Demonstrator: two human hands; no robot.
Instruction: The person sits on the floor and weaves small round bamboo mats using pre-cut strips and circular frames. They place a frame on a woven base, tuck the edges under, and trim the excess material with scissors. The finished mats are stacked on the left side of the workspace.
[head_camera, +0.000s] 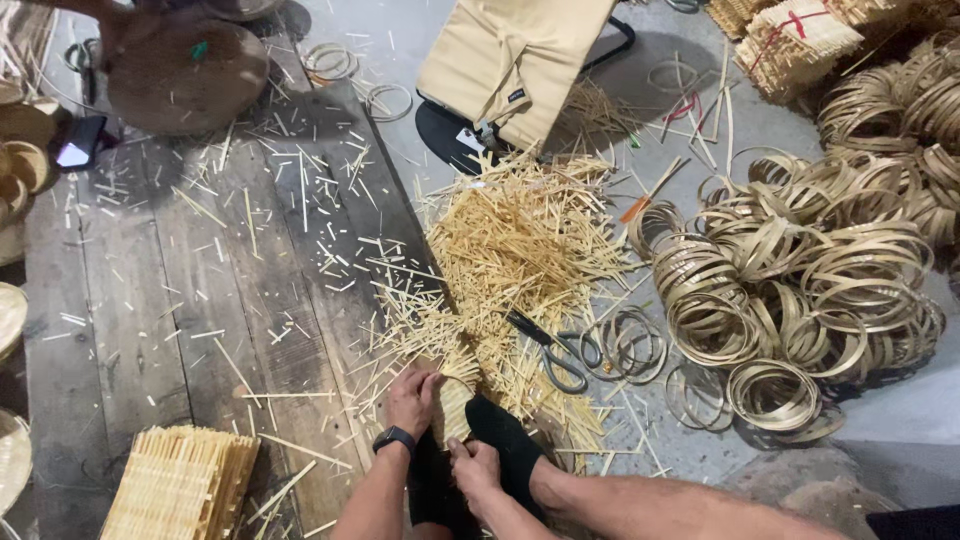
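- The left hand has its fingers closed around the top of a small woven bamboo piece; it wears a dark watch on the wrist.
- The right hand is lower, just beside a black-socked foot. Its fingers seem to pinch the bottom of the same piece, but I cannot tell how firmly.
- The woven piece stands between both hands, on the floor at the near edge of a big pile of bamboo splinters.
- In my judgement the step in hand is weaving or tightening the strips of this piece, with the foot helping to keep it steady.
- The next move probably calls for a firm hold with one hand while the other pulls or folds a strip; loose strips can slip out easily.
- A pair of scissors lies near, to the right, within reach for trimming.
- Further right is a heap of bamboo rings; to the left, wooden boards carry scattered offcuts and a stack of woven mats.
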